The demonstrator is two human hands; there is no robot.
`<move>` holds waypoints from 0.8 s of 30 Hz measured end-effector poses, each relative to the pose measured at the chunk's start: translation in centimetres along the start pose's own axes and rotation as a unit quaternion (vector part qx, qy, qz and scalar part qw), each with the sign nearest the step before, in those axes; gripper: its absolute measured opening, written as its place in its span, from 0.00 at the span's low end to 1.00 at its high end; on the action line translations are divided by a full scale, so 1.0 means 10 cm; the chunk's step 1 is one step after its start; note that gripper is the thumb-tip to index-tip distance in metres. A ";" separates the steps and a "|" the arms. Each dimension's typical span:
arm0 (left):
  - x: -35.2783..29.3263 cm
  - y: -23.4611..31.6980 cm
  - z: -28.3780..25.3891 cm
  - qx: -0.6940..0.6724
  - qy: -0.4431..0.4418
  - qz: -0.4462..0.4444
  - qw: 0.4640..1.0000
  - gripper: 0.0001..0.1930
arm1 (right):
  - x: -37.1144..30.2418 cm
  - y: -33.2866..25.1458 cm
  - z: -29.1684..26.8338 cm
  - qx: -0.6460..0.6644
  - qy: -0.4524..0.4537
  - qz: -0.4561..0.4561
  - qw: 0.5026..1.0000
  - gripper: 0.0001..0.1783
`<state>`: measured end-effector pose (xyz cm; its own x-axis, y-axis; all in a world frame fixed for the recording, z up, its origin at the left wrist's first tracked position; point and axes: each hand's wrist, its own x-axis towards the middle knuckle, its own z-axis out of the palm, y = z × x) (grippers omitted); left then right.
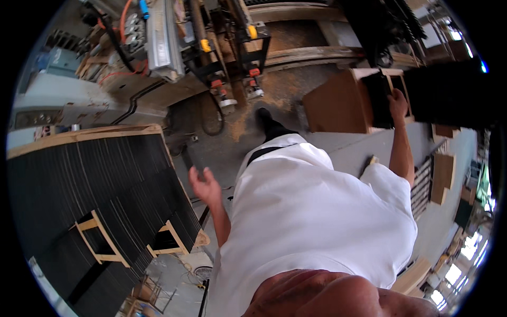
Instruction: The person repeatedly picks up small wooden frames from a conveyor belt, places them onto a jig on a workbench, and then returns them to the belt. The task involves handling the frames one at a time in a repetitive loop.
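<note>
My right hand (pixel 398 106) reaches out to the right, its fingers bent round a light wooden frame (pixel 403 84). The frame sits against black material beside a brown box-like block (pixel 338 103); the far part of that dark mass fades into shadow. On the other side, my left hand (pixel 206 187) hangs in the air by my waist, fingers apart and holding nothing. Nearest to it is a wide stack of black strips (pixel 100 185) with a wooden edge. Two light wooden frames stand among the strips, a larger frame (pixel 100 238) and a smaller frame (pixel 169 239).
Ahead stands a machine with dark metal brackets (pixel 232 58), and yellow and red fittings. Sawdust (pixel 282 95) lies on the grey floor near my foot (pixel 264 116). A hose (pixel 214 129) loops along the floor. Slatted wood (pixel 421 182) and boards (pixel 442 177) lie behind on the right.
</note>
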<state>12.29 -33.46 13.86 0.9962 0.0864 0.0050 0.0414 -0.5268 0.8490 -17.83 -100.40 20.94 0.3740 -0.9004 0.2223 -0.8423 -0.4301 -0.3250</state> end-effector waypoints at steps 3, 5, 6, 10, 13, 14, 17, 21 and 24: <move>0.39 0.77 0.54 -0.144 -0.135 -0.035 0.980 0.19 | 0.22 -0.31 0.03 0.022 0.021 0.050 0.998 0.21; 0.70 1.07 0.98 -0.207 -0.177 0.001 0.962 0.17 | 0.40 -0.80 0.04 0.095 0.018 0.022 0.995 0.20; 0.91 1.21 1.23 -0.245 -0.195 0.021 0.950 0.17 | 0.51 -0.97 0.06 0.129 0.021 0.011 0.991 0.19; 1.82 2.03 2.24 -0.285 -0.261 0.004 0.922 0.15 | 0.95 -1.90 0.27 0.245 -0.004 -0.026 0.969 0.17; 2.59 2.66 3.02 -0.322 -0.274 -0.027 0.906 0.16 | 1.29 -2.35 0.61 0.341 -0.031 -0.151 0.928 0.17; 2.88 2.85 3.28 -0.371 -0.282 -0.092 0.880 0.18 | 1.44 -2.47 0.73 0.344 -0.028 -0.215 0.914 0.17; 3.73 3.25 3.99 -0.381 -0.300 -0.146 0.862 0.28 | 1.52 -3.14 0.65 0.332 -0.054 -0.259 0.905 0.13; 4.78 3.40 4.76 -0.418 -0.256 -0.185 0.852 0.25 | 1.77 -3.56 0.65 0.253 -0.077 -0.368 0.892 0.15; 5.08 3.59 5.15 -0.473 -0.242 -0.224 0.817 0.20 | 1.90 -3.76 0.65 0.240 -0.111 -0.389 0.882 0.16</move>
<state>68.30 -91.51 17.34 0.8203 -0.3735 -0.4331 0.5606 0.3756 0.7380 23.48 -101.75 31.44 0.8781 -0.2879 0.3821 -0.0555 -0.8545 -0.5164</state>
